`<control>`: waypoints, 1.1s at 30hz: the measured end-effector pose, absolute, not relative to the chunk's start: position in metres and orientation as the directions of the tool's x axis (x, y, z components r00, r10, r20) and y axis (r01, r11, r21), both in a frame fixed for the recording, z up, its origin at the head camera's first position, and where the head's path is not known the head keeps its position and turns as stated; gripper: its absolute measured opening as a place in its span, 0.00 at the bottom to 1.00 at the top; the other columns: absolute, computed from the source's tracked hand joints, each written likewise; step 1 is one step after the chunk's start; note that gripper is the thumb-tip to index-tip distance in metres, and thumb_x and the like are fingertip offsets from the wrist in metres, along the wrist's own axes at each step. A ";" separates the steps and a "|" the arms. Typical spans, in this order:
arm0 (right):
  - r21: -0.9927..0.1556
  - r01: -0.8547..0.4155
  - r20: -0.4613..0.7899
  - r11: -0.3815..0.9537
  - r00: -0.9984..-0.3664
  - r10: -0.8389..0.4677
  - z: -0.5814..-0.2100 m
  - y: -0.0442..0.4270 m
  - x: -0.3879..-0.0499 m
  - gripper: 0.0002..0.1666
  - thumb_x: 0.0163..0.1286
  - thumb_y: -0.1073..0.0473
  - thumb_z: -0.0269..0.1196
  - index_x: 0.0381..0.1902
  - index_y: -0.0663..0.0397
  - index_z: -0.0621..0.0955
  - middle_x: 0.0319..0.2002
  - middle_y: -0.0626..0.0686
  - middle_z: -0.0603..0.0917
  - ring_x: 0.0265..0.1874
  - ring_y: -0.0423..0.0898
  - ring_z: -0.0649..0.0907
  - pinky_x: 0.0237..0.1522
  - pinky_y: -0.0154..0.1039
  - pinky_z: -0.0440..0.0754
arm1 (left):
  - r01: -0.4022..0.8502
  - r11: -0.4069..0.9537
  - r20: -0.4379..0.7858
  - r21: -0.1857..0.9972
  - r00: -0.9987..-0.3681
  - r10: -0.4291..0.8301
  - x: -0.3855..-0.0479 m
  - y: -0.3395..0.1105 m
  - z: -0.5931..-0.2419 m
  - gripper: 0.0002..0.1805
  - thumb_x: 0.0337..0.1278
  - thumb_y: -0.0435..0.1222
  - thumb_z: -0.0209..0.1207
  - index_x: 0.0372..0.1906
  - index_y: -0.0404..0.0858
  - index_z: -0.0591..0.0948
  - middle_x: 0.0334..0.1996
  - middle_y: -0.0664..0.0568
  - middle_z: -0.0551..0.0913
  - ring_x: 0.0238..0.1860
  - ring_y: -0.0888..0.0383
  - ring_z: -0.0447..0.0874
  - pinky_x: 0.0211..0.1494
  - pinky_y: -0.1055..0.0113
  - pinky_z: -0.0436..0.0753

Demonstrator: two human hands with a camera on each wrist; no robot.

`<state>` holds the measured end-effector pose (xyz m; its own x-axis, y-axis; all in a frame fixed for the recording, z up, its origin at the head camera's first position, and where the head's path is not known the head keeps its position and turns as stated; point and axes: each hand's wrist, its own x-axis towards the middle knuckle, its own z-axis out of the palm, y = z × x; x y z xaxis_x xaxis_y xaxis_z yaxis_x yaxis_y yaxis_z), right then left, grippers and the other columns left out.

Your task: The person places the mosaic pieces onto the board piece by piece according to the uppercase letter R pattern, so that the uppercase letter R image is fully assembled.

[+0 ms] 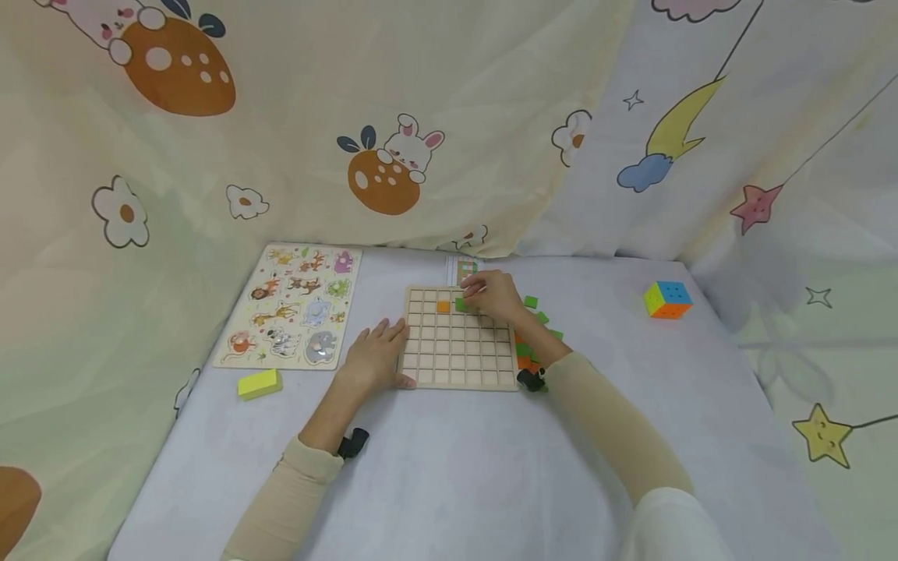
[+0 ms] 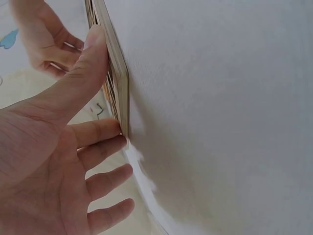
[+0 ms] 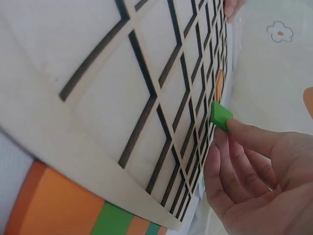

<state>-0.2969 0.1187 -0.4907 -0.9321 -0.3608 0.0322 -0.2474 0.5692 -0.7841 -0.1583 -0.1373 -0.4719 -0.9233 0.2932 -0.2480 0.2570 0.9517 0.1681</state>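
A wooden grid board [image 1: 459, 378] lies on the table, with an orange square tile [image 1: 443, 307] in its top row. My right hand [image 1: 494, 296] pinches a green square tile [image 3: 221, 116] between thumb and fingertips, over the top row just right of the orange tile. At the board's left side, my left hand [image 1: 375, 354] rests with fingers spread and fairly straight. Its thumb [image 2: 93, 58] and nearest fingertips touch the board's edge in the left wrist view. Behind the board lies a small patterned card [image 1: 466, 269], partly covered by the right hand.
Loose green and orange tiles [image 1: 531, 301] lie along the board's right side, partly under the right forearm. An animal puzzle board [image 1: 286, 312] and a yellow block [image 1: 259, 384] are at left. A colourful puzzle cube [image 1: 668, 301] stands far right. Printed cloth [image 1: 491, 171] hangs behind.
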 end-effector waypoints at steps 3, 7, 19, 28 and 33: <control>-0.778 -0.253 0.029 0.575 -0.929 -0.370 -0.495 0.117 -0.298 0.16 0.66 0.63 0.75 0.51 0.61 0.88 0.37 0.52 0.90 0.37 0.48 0.88 0.39 0.41 0.88 | 0.255 0.951 -0.250 0.174 -0.923 0.293 -0.158 -0.137 -0.473 0.62 0.46 0.58 0.77 0.81 0.34 0.61 0.82 0.43 0.56 0.82 0.38 0.51 0.82 0.39 0.55; -0.756 -0.260 0.025 0.600 -0.928 -0.371 -0.497 0.113 -0.300 0.15 0.65 0.63 0.76 0.49 0.60 0.88 0.36 0.51 0.90 0.37 0.47 0.88 0.41 0.42 0.88 | 0.257 0.949 -0.249 0.182 -0.922 0.297 -0.158 -0.138 -0.472 0.62 0.46 0.57 0.77 0.81 0.34 0.61 0.83 0.43 0.56 0.82 0.38 0.51 0.82 0.39 0.55; -0.691 -0.315 0.067 0.651 -0.924 -0.376 -0.497 0.108 -0.294 0.14 0.66 0.64 0.75 0.49 0.60 0.88 0.36 0.50 0.90 0.37 0.47 0.90 0.48 0.44 0.89 | 0.254 0.951 -0.236 0.174 -0.927 0.291 -0.158 -0.138 -0.473 0.62 0.44 0.57 0.78 0.81 0.34 0.62 0.82 0.43 0.57 0.82 0.38 0.52 0.82 0.39 0.56; -0.708 -0.313 0.086 0.633 -0.928 -0.363 -0.491 0.117 -0.289 0.14 0.66 0.64 0.74 0.49 0.60 0.88 0.39 0.53 0.91 0.39 0.50 0.90 0.44 0.48 0.90 | 0.259 0.949 -0.237 0.181 -0.925 0.297 -0.157 -0.139 -0.473 0.61 0.46 0.57 0.77 0.81 0.34 0.62 0.82 0.43 0.57 0.82 0.38 0.52 0.82 0.39 0.56; -0.693 -0.323 0.110 0.645 -0.931 -0.348 -0.488 0.127 -0.290 0.13 0.66 0.65 0.74 0.49 0.60 0.88 0.39 0.54 0.91 0.38 0.52 0.91 0.42 0.48 0.90 | 0.260 0.948 -0.234 0.185 -0.925 0.299 -0.158 -0.139 -0.473 0.61 0.46 0.57 0.77 0.81 0.34 0.62 0.82 0.43 0.57 0.82 0.38 0.51 0.82 0.39 0.55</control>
<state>-0.2899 0.1268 -0.4884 -0.9311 -0.3477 0.1100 -0.3227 0.6451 -0.6926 -0.1579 -0.1390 -0.4731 -0.9251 0.2991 -0.2337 0.2597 0.9478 0.1850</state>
